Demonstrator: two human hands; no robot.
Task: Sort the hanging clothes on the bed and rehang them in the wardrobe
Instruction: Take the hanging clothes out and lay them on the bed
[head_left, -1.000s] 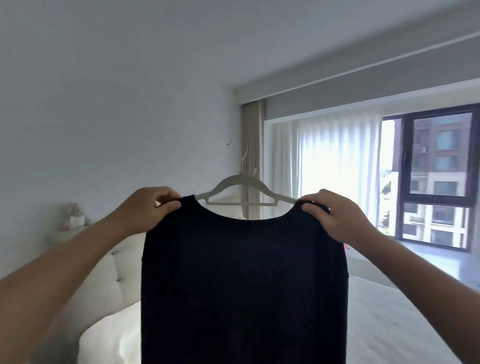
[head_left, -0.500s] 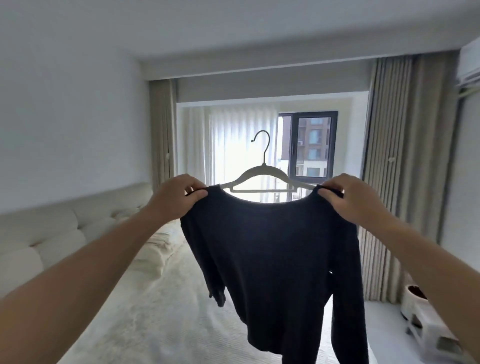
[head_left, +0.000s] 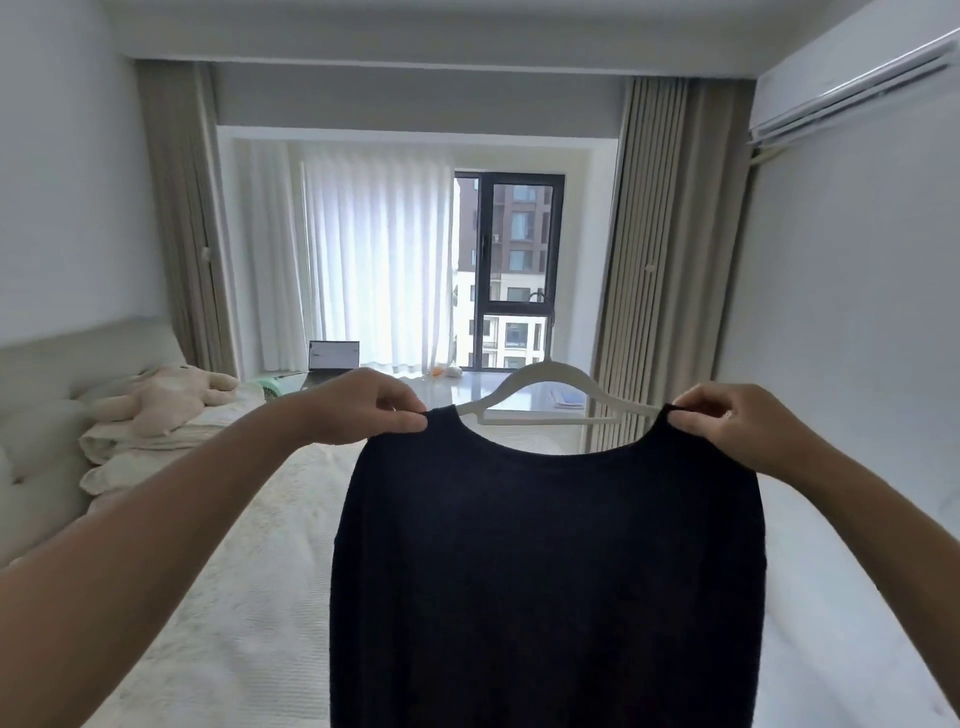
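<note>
A dark navy sweater (head_left: 545, 561) hangs on a white hanger (head_left: 550, 387) in front of me, above the bed (head_left: 249, 571). My left hand (head_left: 363, 410) pinches the sweater's left shoulder. The right shoulder is pinched by my right hand (head_left: 737, 426). The hanger's hook points up in front of the window. The sweater's lower part runs out of the frame at the bottom. No wardrobe is in view.
A cream plush toy (head_left: 161, 397) and folded bedding (head_left: 135, 447) lie at the bed's head on the left. Beige curtains (head_left: 660, 260) flank the window (head_left: 514, 275); a laptop (head_left: 332, 358) stands on the sill. An air conditioner (head_left: 852, 83) is mounted at upper right.
The view has swung from the wall to face the window. The sweater has come lower in the view, and both hands keep their grip on its shoulders.
</note>
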